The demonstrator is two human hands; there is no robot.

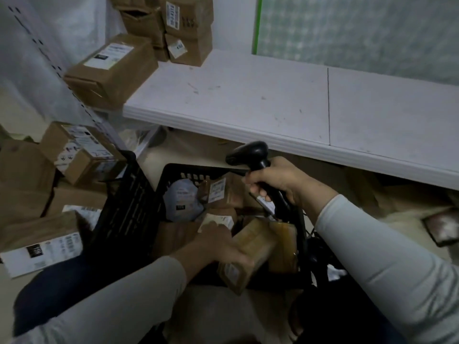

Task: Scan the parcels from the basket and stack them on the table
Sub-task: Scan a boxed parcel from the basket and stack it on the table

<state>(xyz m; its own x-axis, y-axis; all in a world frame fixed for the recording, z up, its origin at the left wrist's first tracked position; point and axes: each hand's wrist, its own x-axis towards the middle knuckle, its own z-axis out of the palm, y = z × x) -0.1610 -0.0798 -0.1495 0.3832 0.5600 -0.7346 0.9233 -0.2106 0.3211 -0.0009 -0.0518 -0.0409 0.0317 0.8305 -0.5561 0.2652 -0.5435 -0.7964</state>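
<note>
Right now my left hand (218,247) curls its fingers over a brown cardboard parcel (253,244) inside the basket (173,170); my right hand (275,181) grips the scanner (248,151). The parcel looks light and stiff, so I'd hold across its long sides.

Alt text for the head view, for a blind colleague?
The left hand grips a brown parcel in the black basket while the right hand holds a black scanner above it. Boxes are stacked at the far left of the white table.
</note>
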